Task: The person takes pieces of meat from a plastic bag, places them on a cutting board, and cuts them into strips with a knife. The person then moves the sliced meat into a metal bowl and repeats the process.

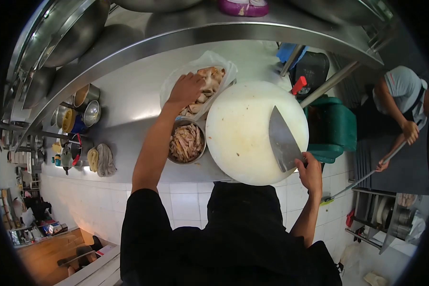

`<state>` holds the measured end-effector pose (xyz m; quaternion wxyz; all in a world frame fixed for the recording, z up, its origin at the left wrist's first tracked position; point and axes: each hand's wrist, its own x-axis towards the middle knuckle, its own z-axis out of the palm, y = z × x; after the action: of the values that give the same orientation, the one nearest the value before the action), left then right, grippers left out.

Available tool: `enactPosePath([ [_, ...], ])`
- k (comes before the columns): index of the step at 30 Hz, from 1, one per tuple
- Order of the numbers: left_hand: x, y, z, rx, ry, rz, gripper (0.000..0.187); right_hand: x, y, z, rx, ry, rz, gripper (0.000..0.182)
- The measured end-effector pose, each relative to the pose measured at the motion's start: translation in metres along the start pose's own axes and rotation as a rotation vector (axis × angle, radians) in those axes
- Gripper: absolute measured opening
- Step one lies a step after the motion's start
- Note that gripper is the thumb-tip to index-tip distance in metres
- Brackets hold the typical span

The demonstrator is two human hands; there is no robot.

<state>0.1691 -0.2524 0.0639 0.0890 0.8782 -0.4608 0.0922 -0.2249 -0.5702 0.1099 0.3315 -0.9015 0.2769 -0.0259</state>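
Observation:
My left hand (188,89) reaches into a container lined with a clear plastic bag (226,62), its fingers curled against a piece of meat (208,85); the fingertips are partly hidden. Browned chunks of cooked meat fill the bag. Just below stands a round metal bowl (204,147) of sliced meat strips (186,143). My right hand (311,170) grips a cleaver (283,140) by its handle, the broad blade over the right part of a thick round white chopping board (238,124). Small crumbs dot the board.
A red-handled tool (298,85) and a green bin (338,126) are beyond the board's right side. Overhead runs a steel shelf (252,29) with bowls. Pots (86,95) and cloths (105,160) lie left. At right, a person (403,100) holds a long-handled cleaning tool (367,176).

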Motion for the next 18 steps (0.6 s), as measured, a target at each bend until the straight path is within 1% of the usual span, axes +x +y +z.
enactPosePath([
  [2, -0.022, 0.006, 0.009, 0.043, -0.204, -0.286, 0.032, 0.002, 0.001, -0.003, 0.019, -0.051, 0.017, 0.030],
  [3, -0.023, 0.008, 0.002, 0.048, -0.206, -0.288, 0.032, 0.003, 0.002, -0.002, 0.025, -0.053, 0.015, 0.030],
  [5, -0.023, 0.011, -0.011, -0.132, -0.379, -0.447, 0.040, 0.007, 0.003, -0.006, -0.002, -0.032, -0.069, 0.029],
  [6, -0.023, 0.009, -0.008, -0.131, -0.373, -0.454, 0.040, 0.010, 0.004, -0.008, -0.003, -0.034, -0.078, 0.029],
  [8, -0.023, 0.006, 0.004, -0.089, -0.141, -0.374, 0.044, 0.013, 0.006, -0.010, -0.033, -0.046, -0.115, 0.029],
  [9, -0.022, 0.007, 0.006, -0.085, -0.142, -0.381, 0.044, 0.014, 0.006, -0.010, -0.031, -0.051, -0.121, 0.029],
  [11, -0.013, 0.008, 0.009, -0.162, -0.321, -0.261, 0.035, 0.017, 0.006, -0.013, 0.023, -0.075, -0.110, 0.029],
  [12, -0.008, 0.011, 0.007, -0.178, -0.266, -0.323, 0.029, 0.019, 0.007, -0.013, 0.024, -0.073, -0.114, 0.029],
  [13, -0.002, 0.009, 0.003, -0.176, -0.264, -0.320, 0.029, 0.018, 0.008, -0.014, 0.031, -0.077, -0.108, 0.029],
  [15, 0.008, 0.004, -0.009, -0.425, -0.268, -0.547, 0.026, 0.017, 0.014, -0.015, 0.039, -0.077, -0.099, 0.029],
  [16, 0.008, -0.009, 0.000, -0.424, -0.267, -0.543, 0.026, 0.016, 0.019, -0.015, 0.052, -0.103, -0.096, 0.029],
  [17, 0.005, -0.024, 0.007, -0.700, -0.195, -0.670, 0.024, 0.016, 0.022, -0.014, 0.067, -0.131, -0.095, 0.029],
  [18, 0.003, -0.027, 0.002, -0.977, -0.116, -0.793, 0.024, 0.016, 0.020, -0.014, 0.070, -0.132, -0.095, 0.029],
])
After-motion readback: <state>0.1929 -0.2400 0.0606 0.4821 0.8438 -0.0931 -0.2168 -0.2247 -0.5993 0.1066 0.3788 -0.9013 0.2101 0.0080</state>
